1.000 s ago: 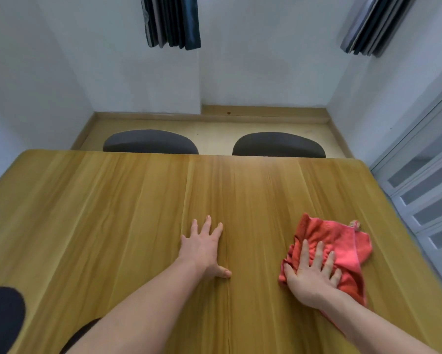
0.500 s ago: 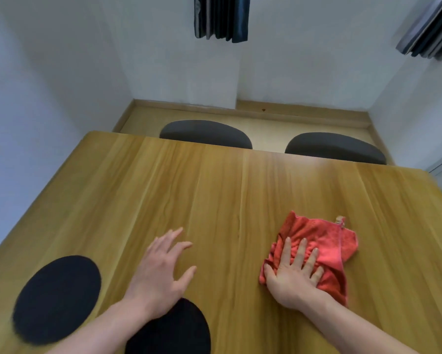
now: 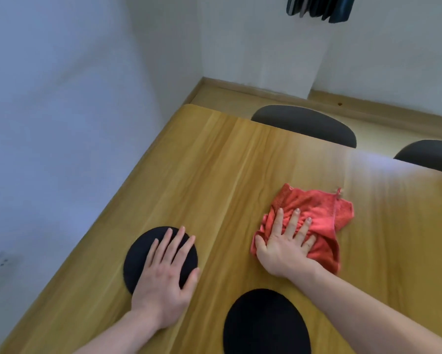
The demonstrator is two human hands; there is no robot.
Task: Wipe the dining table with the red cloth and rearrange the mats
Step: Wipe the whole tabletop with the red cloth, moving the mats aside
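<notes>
While the flat right hand (image 3: 285, 247) presses the red cloth (image 3: 314, 221), its long axis diagonal, the left hand (image 3: 163, 274) lies flat on a mat (image 3: 140, 254).

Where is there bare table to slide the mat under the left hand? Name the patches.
Bare wood runs beyond the left hand's mat to the far edge by the chair, and right of the red cloth. It is crowded near the person: second mat, left hand, right hand.
</notes>
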